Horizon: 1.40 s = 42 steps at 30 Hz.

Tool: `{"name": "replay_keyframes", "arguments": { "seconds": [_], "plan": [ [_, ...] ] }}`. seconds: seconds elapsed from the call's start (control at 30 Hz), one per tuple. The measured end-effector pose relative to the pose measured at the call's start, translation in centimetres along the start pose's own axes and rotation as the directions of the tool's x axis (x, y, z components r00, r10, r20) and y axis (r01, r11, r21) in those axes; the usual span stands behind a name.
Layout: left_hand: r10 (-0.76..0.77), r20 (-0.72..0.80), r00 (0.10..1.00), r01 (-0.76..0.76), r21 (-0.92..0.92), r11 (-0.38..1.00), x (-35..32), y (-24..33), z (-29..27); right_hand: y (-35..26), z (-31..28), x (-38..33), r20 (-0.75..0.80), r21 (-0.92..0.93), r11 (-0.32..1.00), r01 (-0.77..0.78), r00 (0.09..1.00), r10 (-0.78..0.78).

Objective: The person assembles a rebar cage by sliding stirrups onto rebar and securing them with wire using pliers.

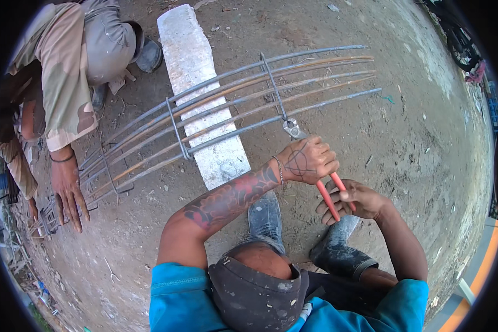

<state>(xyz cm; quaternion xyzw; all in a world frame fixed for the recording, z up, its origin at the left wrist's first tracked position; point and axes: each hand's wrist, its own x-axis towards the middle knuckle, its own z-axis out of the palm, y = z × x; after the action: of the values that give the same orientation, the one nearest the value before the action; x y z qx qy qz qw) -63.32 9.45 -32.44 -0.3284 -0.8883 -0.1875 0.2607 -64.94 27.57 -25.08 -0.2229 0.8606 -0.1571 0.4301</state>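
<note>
A pair of red-handled pincers slants up from my hands to a steel rebar cage. My left hand is closed around the upper handles, just below the metal head. Those jaws are at the lower corner of a bent stirrup, by the nearest bar; any tie wire there is too small to make out. Lower down, my right hand has its thumb against one handle and its fingers behind the handle ends. The long bars run left to right, partly rusty, with several stirrups across them.
A pale concrete slab lies under the bars. At the left a co-worker crouches, one hand spread near the cage's far-left end. My muddy boots stand on the dirt ground. A motorcycle is at the upper right.
</note>
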Motion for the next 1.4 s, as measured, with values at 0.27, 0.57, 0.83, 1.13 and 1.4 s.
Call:
{"name": "replay_keyframes", "arguments": {
  "seconds": [0.27, 0.57, 0.83, 1.13, 1.4],
  "plan": [
    [-0.172, 0.014, 0.985, 0.171, 0.004, 0.985, 2.6, 2.2, -0.5, 1.9, 1.2, 0.8, -0.272, -0.268, 0.960, 0.081, 0.950, -0.156],
    [-0.031, -0.178, 0.984, 0.024, -0.043, 0.999, 1.0, 2.0, -0.6, -0.4, -2.9, -1.0, 0.036, 0.036, 0.989, 0.146, 0.988, -0.147],
    [-0.305, -0.221, 0.926, 0.333, 0.102, 0.938, 3.2, 2.8, -0.9, -0.4, -0.9, -1.1, -0.431, -0.486, 0.874, 0.028, 0.862, -0.267],
    [-0.201, -0.328, 0.923, 0.240, 0.083, 0.967, 0.3, 4.0, -0.2, 0.9, -0.4, -0.5, -0.373, -0.324, 0.924, 0.204, 0.870, -0.323],
    [-0.725, -0.143, 0.674, 0.566, -0.531, 0.631, -5.0, 8.6, 0.7, 4.1, -0.7, 0.1, -0.591, -0.413, 0.897, 0.156, 0.704, -0.394]
  ]
}}
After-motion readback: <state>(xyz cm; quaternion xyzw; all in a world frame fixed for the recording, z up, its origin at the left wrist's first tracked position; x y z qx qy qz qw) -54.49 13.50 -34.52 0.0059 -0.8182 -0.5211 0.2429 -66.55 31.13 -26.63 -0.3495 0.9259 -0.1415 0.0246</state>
